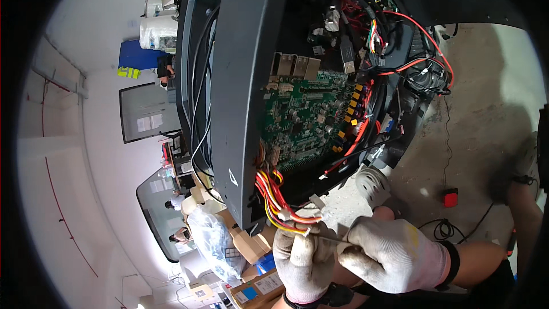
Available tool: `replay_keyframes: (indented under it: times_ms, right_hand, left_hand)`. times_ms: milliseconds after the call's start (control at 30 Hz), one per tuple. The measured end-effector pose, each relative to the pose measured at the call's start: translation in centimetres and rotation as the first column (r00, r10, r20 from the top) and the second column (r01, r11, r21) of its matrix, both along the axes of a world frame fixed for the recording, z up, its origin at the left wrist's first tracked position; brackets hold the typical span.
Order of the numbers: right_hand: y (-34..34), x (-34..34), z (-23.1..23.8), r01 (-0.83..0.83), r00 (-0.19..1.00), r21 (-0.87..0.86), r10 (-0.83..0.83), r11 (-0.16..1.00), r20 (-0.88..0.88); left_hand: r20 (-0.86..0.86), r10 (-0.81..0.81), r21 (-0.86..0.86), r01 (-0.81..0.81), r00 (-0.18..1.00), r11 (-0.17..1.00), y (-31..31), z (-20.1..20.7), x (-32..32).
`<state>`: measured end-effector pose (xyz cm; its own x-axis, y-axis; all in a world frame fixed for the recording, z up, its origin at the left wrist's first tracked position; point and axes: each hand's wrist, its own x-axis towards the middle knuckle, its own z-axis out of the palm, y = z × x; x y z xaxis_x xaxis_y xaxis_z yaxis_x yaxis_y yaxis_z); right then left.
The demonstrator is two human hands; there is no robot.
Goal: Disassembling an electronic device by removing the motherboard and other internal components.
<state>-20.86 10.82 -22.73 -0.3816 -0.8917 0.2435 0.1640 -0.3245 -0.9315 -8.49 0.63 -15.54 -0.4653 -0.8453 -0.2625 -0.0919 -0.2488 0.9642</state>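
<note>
Both my hands wear whitish knit gloves with grimy fingers and are held close together below an opened black metal housing (237,97). A bundle of red, yellow, white and black wires (273,194) hangs out of its lower corner, with white plugs on the ends. My left hand (303,263) is closed around the end of one of these wire connectors (307,231). My right hand (394,254) is pinched shut beside it. A thin, straight, metal-looking piece (327,241) runs between the hands; its far end is hidden in the right fingers.
A green circuit board (303,117) sits inside the housing, with loose cables and a USB plug (347,57) around it. A grey shoe (373,186) stands on the floor below. Cartons (257,289), a plastic-wrapped bundle (214,240) and several people are at left; a red box (450,197) lies right.
</note>
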Motion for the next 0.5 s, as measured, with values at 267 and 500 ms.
replay_keyframes:
  times_ms: [267, 500]
  right_hand:
    - [-2.6, -0.8, -0.7, 0.397, 0.835, -0.167, -0.431, 0.902, -0.342]
    - [-4.6, -1.1, -0.8, 0.439, 0.718, -0.343, -0.554, 0.830, -0.422]
  left_hand:
    - [-0.158, -0.026, 0.225, 0.062, 0.987, 0.972, -2.2, -1.4, 1.9]
    - [0.118, 0.195, -0.001, -0.196, 0.974, 0.981, -0.2, 0.7, -2.1]
